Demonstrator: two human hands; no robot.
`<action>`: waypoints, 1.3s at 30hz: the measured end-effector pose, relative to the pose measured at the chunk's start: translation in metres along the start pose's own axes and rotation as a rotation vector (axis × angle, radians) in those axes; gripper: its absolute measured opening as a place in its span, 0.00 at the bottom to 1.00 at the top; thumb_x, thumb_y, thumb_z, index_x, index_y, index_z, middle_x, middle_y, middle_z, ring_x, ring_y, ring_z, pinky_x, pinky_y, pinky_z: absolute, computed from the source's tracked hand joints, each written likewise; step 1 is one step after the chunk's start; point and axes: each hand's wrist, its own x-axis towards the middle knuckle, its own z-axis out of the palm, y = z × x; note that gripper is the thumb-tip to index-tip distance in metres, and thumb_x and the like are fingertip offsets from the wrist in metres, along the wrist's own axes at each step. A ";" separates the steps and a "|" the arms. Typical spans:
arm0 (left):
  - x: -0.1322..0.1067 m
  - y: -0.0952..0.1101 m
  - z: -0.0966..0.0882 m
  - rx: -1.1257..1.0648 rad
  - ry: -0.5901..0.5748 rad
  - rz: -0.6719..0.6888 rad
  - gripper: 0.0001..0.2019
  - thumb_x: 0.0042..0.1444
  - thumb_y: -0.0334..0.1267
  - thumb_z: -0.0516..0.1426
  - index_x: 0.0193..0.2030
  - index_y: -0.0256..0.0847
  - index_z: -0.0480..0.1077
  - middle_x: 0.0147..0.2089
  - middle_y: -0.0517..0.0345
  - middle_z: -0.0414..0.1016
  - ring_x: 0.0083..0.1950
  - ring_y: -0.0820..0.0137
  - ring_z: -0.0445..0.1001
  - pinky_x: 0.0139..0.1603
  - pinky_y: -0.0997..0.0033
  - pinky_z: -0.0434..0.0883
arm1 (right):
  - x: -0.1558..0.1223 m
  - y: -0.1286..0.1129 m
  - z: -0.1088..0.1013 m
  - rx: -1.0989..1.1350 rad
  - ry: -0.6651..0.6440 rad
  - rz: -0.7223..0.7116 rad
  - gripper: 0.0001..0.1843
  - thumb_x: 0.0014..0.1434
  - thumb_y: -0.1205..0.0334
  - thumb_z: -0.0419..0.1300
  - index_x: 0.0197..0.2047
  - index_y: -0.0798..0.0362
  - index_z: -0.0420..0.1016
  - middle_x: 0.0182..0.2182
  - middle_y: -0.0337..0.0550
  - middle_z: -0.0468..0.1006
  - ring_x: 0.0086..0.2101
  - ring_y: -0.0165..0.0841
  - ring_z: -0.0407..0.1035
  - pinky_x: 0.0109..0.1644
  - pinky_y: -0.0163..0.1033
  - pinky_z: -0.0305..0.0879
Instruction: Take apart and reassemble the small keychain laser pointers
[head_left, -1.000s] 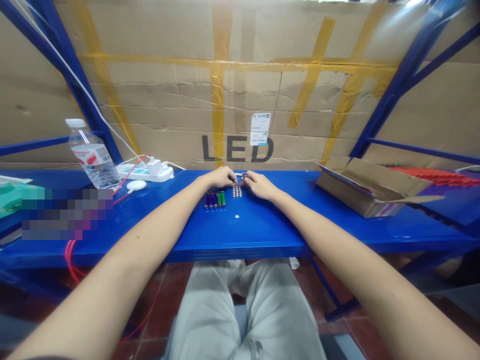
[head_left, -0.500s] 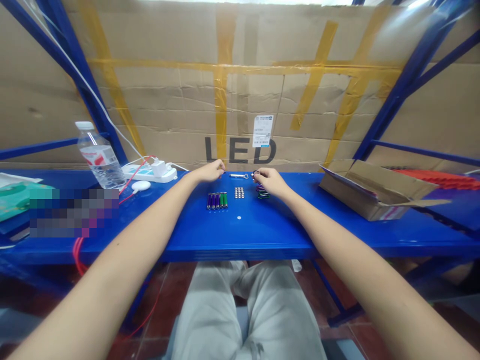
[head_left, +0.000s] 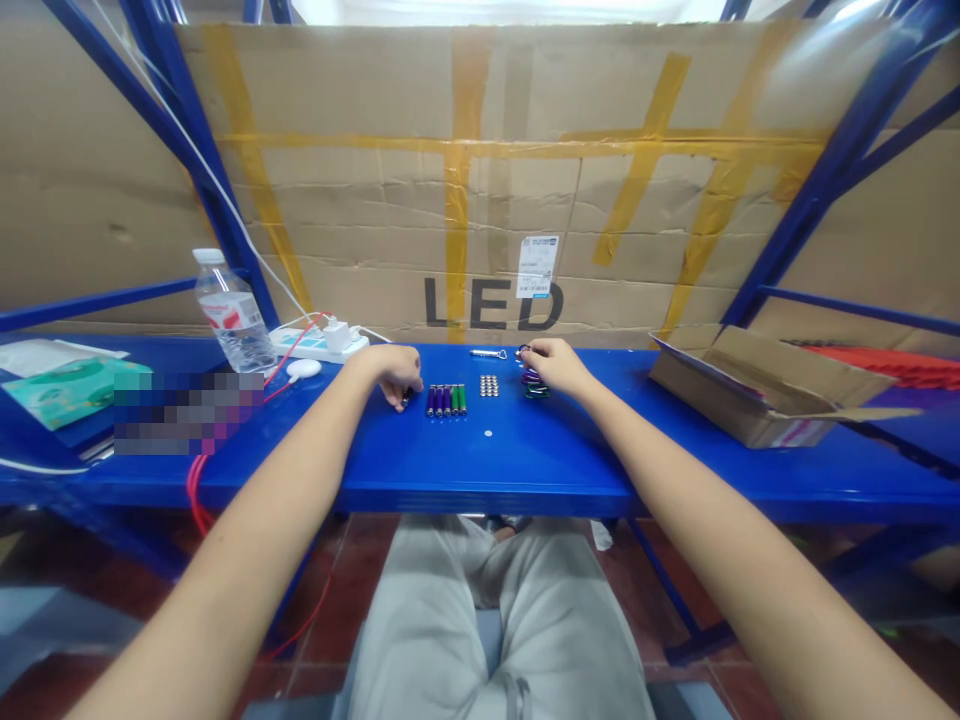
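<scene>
My left hand (head_left: 399, 378) is closed low over the blue table, just left of a row of purple and green metal tubes (head_left: 446, 400). A small dark piece (head_left: 406, 398) shows between its fingertips, its kind unclear. Toward the back right, my right hand (head_left: 556, 364) pinches a small dark ring (head_left: 523, 351). Under and beside those fingers lies a pile of purple and green carabiners (head_left: 536, 387), partly covered. Between the hands sit small silver round parts (head_left: 489, 386) in a tight block. Behind them lies a silver metal piece with a loop end (head_left: 488, 354).
A small white disc (head_left: 488, 433) lies near the front of the table (head_left: 480, 475). An open cardboard box (head_left: 750, 405) stands at right. At left are a water bottle (head_left: 236, 320), a power strip (head_left: 319, 345), red cables (head_left: 196, 490) and a green packet (head_left: 75, 385).
My left hand has moved from the back of the table toward me and left, down beside the row of tubes. My right hand stays by the carabiners. The camera view has shifted slightly.
</scene>
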 end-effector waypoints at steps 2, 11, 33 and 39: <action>-0.001 0.000 0.002 -0.003 -0.032 0.011 0.04 0.52 0.33 0.60 0.31 0.35 0.70 0.28 0.43 0.79 0.29 0.59 0.81 0.32 0.64 0.78 | 0.002 0.003 0.000 0.004 0.011 -0.005 0.17 0.57 0.51 0.55 0.23 0.53 0.66 0.21 0.38 0.68 0.26 0.31 0.61 0.32 0.37 0.54; -0.006 0.005 0.005 -0.079 -0.032 0.065 0.01 0.51 0.30 0.58 0.31 0.37 0.69 0.27 0.49 0.78 0.30 0.60 0.81 0.33 0.65 0.78 | 0.002 0.004 -0.001 -0.001 0.002 0.002 0.18 0.57 0.51 0.55 0.22 0.53 0.65 0.19 0.36 0.65 0.25 0.29 0.57 0.31 0.37 0.51; 0.019 0.049 0.052 -0.332 0.714 0.914 0.12 0.53 0.38 0.63 0.43 0.39 0.70 0.37 0.55 0.78 0.38 0.69 0.75 0.41 0.68 0.71 | -0.006 -0.022 0.012 0.394 -0.169 -0.012 0.13 0.55 0.54 0.63 0.27 0.56 0.74 0.23 0.42 0.76 0.27 0.31 0.67 0.35 0.36 0.62; 0.016 0.060 0.065 -0.315 0.690 0.968 0.05 0.57 0.38 0.60 0.37 0.39 0.71 0.32 0.59 0.76 0.33 0.71 0.72 0.37 0.71 0.69 | -0.011 -0.027 0.017 0.564 -0.360 -0.013 0.18 0.53 0.50 0.67 0.25 0.55 0.72 0.22 0.40 0.72 0.26 0.30 0.66 0.35 0.37 0.64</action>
